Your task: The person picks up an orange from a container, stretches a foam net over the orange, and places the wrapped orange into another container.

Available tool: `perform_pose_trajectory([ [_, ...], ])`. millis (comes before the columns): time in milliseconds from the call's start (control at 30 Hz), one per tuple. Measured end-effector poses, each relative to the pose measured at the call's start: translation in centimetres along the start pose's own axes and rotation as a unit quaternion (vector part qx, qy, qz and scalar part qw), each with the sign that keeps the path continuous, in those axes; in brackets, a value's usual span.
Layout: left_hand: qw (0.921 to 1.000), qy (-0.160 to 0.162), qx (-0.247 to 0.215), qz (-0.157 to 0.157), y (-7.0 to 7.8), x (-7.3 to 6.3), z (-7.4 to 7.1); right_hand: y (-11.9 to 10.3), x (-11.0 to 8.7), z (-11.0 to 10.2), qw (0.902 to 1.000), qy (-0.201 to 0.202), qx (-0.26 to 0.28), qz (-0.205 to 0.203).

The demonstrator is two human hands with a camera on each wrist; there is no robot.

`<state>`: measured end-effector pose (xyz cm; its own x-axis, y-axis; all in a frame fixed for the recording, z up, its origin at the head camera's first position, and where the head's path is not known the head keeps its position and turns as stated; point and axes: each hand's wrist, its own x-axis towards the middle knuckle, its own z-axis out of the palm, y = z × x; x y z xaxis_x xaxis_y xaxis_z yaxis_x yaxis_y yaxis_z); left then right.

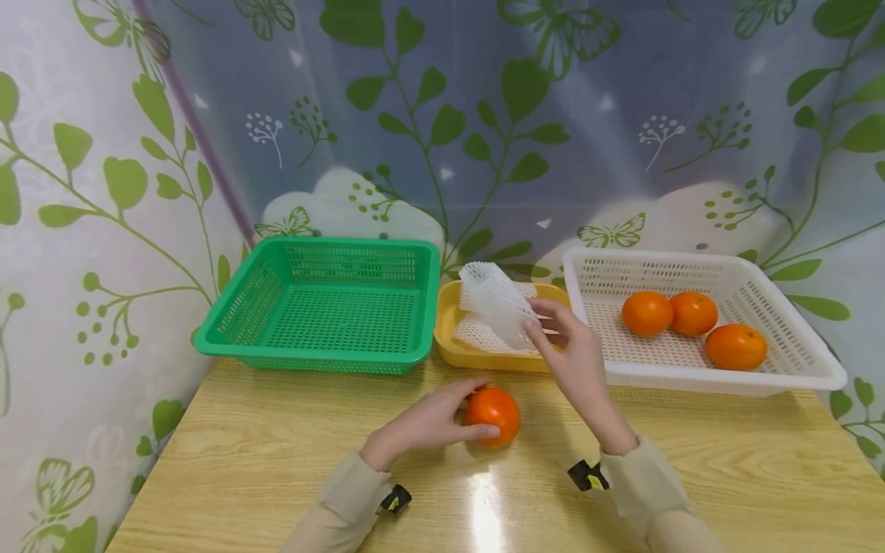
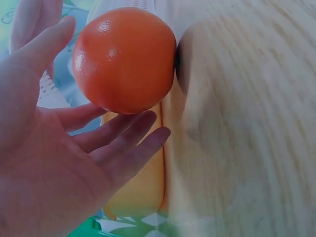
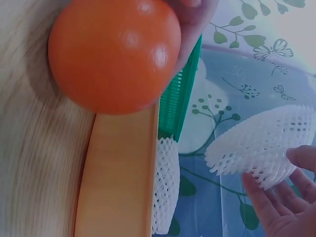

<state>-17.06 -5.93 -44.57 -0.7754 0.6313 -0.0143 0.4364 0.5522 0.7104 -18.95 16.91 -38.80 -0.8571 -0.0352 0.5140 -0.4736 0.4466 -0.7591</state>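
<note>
On the wooden table, my left hand [image 1: 435, 418] holds an orange [image 1: 492, 416], the thumb along its near side and the fingers round its far side. In the left wrist view the thumb and index finger sit at the skin of the orange [image 2: 126, 61]; the other fingers spread beneath it. My right hand [image 1: 574, 353] pinches a white foam net sleeve [image 1: 499, 303] by one end, above the yellow tray [image 1: 452, 355]. The right wrist view has this foam net sleeve [image 3: 266, 143] between thumb and fingers. More foam net [image 1: 477, 334] lies in the tray.
To the left of the tray stands a green basket [image 1: 318, 357] with nothing visible inside. A white basket [image 1: 698, 375] at the right contains oranges [image 1: 736, 347]. A patterned curtain [image 1: 484, 138] hangs behind them.
</note>
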Motion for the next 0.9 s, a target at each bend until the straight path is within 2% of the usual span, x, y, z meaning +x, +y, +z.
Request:
perform_pose_trajectory([
  [100,0.9999,0.008,-0.012,-0.003,0.3,0.0,-0.3,-0.2,-0.2,0.0,0.9994,0.002,0.025,0.022],
  [167,0.9992,0.025,-0.031,-0.003,0.6,0.0,-0.5,-0.3,-0.4,0.1,0.9983,0.004,0.045,0.038],
  [267,0.9956,0.066,-0.066,0.004,1.2,0.0,-1.0,-0.5,-0.7,0.3,0.9953,0.004,0.081,0.052],
  [400,0.9850,0.132,-0.111,0.007,1.8,0.4,-1.3,-0.6,-1.2,0.5,0.9856,0.003,0.157,0.063],
  [500,0.9685,0.156,-0.194,-0.006,2.1,0.8,-1.2,-0.6,-1.6,0.7,0.9720,0.000,0.222,0.076],
  [600,0.9450,0.162,-0.284,-0.015,2.2,1.1,-1.1,-0.4,-2.0,1.1,0.9619,-0.006,0.260,0.086],
  [800,0.9048,0.166,-0.390,-0.041,2.4,1.5,-0.8,-0.2,-2.6,1.7,0.9565,-0.014,0.279,0.084],
  [900,0.8816,0.173,-0.435,-0.061,2.7,1.7,-0.6,-0.1,-2.7,1.9,0.9560,-0.020,0.281,0.083],
])
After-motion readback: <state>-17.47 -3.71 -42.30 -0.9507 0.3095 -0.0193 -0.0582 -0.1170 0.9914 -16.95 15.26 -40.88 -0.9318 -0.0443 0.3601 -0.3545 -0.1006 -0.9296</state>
